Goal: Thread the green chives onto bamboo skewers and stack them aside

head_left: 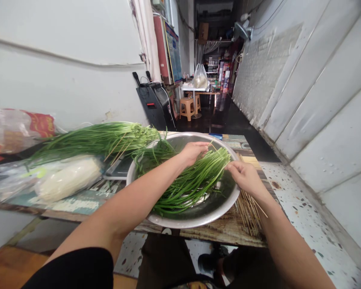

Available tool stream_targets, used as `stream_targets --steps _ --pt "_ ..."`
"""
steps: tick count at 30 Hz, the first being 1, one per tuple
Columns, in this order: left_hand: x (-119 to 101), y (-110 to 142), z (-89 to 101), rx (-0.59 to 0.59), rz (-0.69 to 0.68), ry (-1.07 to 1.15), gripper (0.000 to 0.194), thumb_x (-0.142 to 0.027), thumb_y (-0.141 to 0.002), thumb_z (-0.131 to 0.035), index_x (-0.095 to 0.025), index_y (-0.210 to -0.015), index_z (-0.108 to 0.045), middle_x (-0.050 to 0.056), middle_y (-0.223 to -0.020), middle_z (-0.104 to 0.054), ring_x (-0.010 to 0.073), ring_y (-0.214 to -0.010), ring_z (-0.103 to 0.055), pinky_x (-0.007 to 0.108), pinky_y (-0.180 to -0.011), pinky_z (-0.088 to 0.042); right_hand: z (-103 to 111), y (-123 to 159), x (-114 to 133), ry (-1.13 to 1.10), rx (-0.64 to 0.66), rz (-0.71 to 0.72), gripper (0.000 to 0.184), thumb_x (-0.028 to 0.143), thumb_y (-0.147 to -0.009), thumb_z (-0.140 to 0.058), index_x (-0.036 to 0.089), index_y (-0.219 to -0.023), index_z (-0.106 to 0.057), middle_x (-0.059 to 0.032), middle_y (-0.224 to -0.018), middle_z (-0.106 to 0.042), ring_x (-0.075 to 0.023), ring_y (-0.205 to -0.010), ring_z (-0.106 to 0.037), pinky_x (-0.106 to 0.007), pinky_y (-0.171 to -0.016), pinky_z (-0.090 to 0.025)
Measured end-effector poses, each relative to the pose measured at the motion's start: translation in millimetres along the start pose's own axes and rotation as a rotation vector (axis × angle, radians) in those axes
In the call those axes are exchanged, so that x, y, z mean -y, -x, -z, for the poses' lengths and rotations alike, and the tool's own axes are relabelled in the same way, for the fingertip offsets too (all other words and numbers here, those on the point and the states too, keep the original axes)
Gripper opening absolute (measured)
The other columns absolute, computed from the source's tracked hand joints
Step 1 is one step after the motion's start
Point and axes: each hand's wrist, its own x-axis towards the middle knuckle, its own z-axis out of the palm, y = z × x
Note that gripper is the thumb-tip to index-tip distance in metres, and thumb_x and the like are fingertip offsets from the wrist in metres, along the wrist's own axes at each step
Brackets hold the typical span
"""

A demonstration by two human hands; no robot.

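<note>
A wide metal basin (198, 218) sits at the near edge of a low table and holds a bundle of long green chives (188, 184). My left hand (194, 151) lies curled over the top of the bundle near its far end. My right hand (243, 176) pinches the tips of the same stalks at the basin's right rim. Both hands are closed on the chives.
A larger pile of chives (93, 140) lies on the table at the left, beside a plastic bag of white vegetables (69, 176). Thin bamboo skewers (249, 206) lie to the right of the basin. A black machine (155, 104) and stools stand down the corridor.
</note>
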Motion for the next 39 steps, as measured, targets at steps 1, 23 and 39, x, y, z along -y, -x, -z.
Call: stream_targets --steps 1,23,39 --pt "0.0 0.4 0.0 0.007 -0.005 -0.006 0.017 -0.001 -0.071 -0.059 -0.009 -0.081 -0.071 0.001 -0.056 -0.058 0.0051 -0.051 -0.048 0.019 -0.051 -0.037 0.0 0.1 0.1 0.001 -0.002 0.003 0.028 0.035 -0.079 -0.048 0.015 -0.073 -0.067 0.0006 -0.056 -0.057 -0.0126 -0.054 -0.048 -0.024 -0.056 -0.037" --pt "8.7 -3.0 -2.8 0.005 -0.096 0.005 0.007 -0.010 -0.068 -0.068 -0.009 -0.075 -0.069 0.001 -0.063 -0.060 0.0068 -0.055 -0.050 0.022 -0.053 -0.036 1.4 0.3 1.5 0.013 0.015 0.022 0.029 0.037 -0.079 -0.048 0.016 -0.073 -0.066 0.0006 -0.056 -0.056 -0.0132 -0.054 -0.049 -0.024 -0.056 -0.037" --pt "9.8 -7.8 -1.5 -0.038 -0.082 0.023 0.010 -0.006 -0.069 -0.066 -0.010 -0.078 -0.068 0.002 -0.067 -0.062 0.0049 -0.053 -0.048 0.019 -0.050 -0.035 1.5 0.3 2.6 -0.001 0.020 0.016 0.030 0.038 -0.079 -0.047 0.015 -0.072 -0.065 0.0012 -0.055 -0.054 -0.0126 -0.053 -0.047 -0.024 -0.056 -0.036"
